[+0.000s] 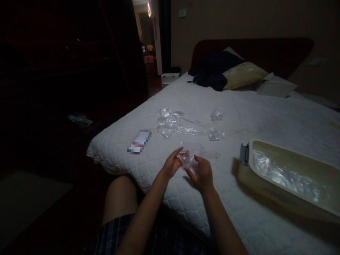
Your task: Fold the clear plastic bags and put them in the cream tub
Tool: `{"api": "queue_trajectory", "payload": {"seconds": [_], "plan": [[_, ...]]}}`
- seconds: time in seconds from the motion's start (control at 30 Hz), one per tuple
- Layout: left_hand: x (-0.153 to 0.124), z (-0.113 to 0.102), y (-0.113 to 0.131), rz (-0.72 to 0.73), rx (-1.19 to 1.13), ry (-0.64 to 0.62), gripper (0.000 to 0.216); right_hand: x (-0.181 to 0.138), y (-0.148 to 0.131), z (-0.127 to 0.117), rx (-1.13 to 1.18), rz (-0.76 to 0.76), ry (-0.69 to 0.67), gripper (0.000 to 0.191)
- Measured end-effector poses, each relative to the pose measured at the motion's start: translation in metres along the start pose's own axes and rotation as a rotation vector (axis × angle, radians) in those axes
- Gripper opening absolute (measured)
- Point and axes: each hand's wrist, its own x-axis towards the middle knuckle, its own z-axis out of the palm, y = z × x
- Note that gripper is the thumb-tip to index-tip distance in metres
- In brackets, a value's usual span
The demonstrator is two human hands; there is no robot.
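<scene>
Between my two hands is a clear plastic bag [186, 159], crumpled and see-through, just above the bed. My left hand [173, 163] grips its left side with the fingers curled in. On the other side my right hand [201, 171] pinches the bag between thumb and fingers. Beyond them, more crumpled clear bags [174, 124] lie spread on the white quilted bed [170, 191]. Two small bunched bags, one nearer [213, 134] and one farther [217, 114], rest to the right of that pile.
A beige storage bin [244, 177] with clear plastic inside stands at the right. Left of my hands lies a phone-shaped item [139, 141], blurred out. Dark clothing [212, 72] and a yellowish pillow [244, 75] are near the headboard [278, 53].
</scene>
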Motion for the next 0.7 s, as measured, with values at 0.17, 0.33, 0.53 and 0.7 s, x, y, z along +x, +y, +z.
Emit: {"api": "queue_trajectory", "payload": {"seconds": [0.17,0.33,0.53,0.7], "plan": [[-0.002,0.001,0.001,-0.018,-0.033,-0.006,0.029,0.009,-0.002,0.006,0.271,0.227,-0.159,0.021],[-0.005,0.004,0.005,-0.051,-0.07,0.002,0.029,0.012,0.005,-0.001,0.79,0.591,-0.092,0.013],[-0.006,0.002,0.007,-0.028,-0.083,-0.051,0.032,-0.001,0.019,-0.027,1.52,0.992,0.063,0.022],[-0.01,0.001,0.006,0.012,-0.013,-0.128,0.034,-0.003,0.01,-0.032,1.616,1.01,-0.043,0.026]]}}
